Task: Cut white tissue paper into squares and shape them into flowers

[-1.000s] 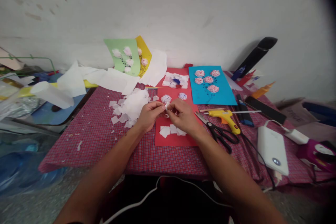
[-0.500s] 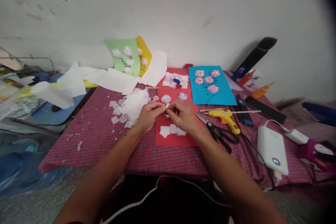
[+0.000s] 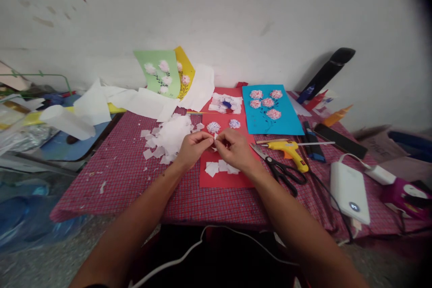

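My left hand (image 3: 195, 149) and my right hand (image 3: 235, 148) meet over a red sheet of paper (image 3: 227, 182). Between their pinched fingertips is a small piece of white tissue paper (image 3: 215, 136), mostly covered by the fingers. Just beyond my fingers, two speckled paper flowers, one white (image 3: 213, 127) and one bluish (image 3: 234, 123), rest on the red sheet. Several white tissue squares (image 3: 222, 165) lie in a row below my hands. A heap of cut white paper (image 3: 172, 137) is left of my left hand. Behind the flowers is an ink-stained tissue (image 3: 219, 103).
Right of my right hand lie black-handled scissors (image 3: 281, 172) and a yellow glue gun (image 3: 288, 150). A blue card with pink flowers (image 3: 290, 117) is behind them. A white power bank (image 3: 349, 191) sits at the right. Green (image 3: 157, 60) and yellow flower cards lean on the wall.
Almost nothing differs. Both hands stay in the same place with fingertips together on the tissue piece, and the fingers have shifted only very slightly.
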Motion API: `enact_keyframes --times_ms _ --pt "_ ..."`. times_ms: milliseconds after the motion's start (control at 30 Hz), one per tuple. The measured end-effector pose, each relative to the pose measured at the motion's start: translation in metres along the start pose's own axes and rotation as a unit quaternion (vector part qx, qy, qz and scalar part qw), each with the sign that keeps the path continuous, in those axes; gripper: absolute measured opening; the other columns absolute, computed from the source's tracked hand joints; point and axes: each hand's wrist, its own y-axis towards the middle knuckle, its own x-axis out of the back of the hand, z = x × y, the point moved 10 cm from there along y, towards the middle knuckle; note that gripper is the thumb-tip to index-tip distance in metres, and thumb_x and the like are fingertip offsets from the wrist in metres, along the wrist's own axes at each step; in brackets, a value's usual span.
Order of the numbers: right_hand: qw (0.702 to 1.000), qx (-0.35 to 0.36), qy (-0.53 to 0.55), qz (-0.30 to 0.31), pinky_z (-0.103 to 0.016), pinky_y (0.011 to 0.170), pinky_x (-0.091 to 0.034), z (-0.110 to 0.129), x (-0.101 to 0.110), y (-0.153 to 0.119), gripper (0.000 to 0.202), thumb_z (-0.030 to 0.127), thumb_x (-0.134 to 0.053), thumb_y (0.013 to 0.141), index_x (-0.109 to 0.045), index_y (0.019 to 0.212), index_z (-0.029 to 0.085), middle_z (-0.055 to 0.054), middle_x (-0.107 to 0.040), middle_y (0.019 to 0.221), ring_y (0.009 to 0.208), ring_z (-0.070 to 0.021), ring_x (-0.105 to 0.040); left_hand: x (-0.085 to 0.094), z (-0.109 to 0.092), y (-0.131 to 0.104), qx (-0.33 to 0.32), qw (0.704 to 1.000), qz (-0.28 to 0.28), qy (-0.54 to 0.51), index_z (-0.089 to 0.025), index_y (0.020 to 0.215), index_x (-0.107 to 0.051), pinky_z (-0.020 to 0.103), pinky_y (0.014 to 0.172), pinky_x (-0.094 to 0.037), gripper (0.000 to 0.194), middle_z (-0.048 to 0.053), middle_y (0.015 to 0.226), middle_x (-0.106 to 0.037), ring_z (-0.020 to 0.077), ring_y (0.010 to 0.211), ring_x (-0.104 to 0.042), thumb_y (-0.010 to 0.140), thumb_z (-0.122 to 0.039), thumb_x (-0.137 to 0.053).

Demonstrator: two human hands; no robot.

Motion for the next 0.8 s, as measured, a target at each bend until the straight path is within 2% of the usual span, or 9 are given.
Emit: enact_keyframes --times_ms 167,433,800 --pt "1.0 0.0 0.003 -0.009 -0.031 0.066 -0.04 -0.002 0.0 0.0 0.015 0.02 -0.057 0.089 -0.054 0.074 0.022 -0.001 -0.06 0.074 0.071 -0.0165 -0.054 0.0 -0.004 -0.001 -0.017 1.0 0.001 0.025 -0.017 0.079 -0.075 0.028 0.07 -0.057 0.013 0.001 0.073 -0.07 0.0136 0.068 -0.066 0.079 -0.03 -0.075" --pt "0.997 -0.041 0.057 0.008 -0.03 0.063 -0.04 -0.002 0.001 0.003 0.012 0.02 -0.058 0.087 -0.058 0.074 0.022 -0.001 -0.06 0.073 0.067 -0.0155 -0.054 0.003 -0.011 -0.001 -0.055 0.994 -0.009 0.092 -0.018 0.081 -0.076 0.027 0.07 -0.053 0.01 0.002 0.077 -0.073 0.0138 0.071 -0.065 0.078 -0.026 -0.074" --pt "0.999 -0.037 0.036 0.006 -0.03 0.064 -0.041 -0.005 0.0 0.002 0.015 0.018 -0.056 0.087 -0.058 0.072 0.022 -0.001 -0.062 0.072 0.068 -0.016 -0.055 -0.001 -0.02 -0.003 -0.097 0.983 -0.007 0.153 -0.019 0.083 -0.075 0.027 0.072 -0.052 0.007 0.002 0.079 -0.074 0.0149 0.074 -0.066 0.079 -0.023 -0.07"
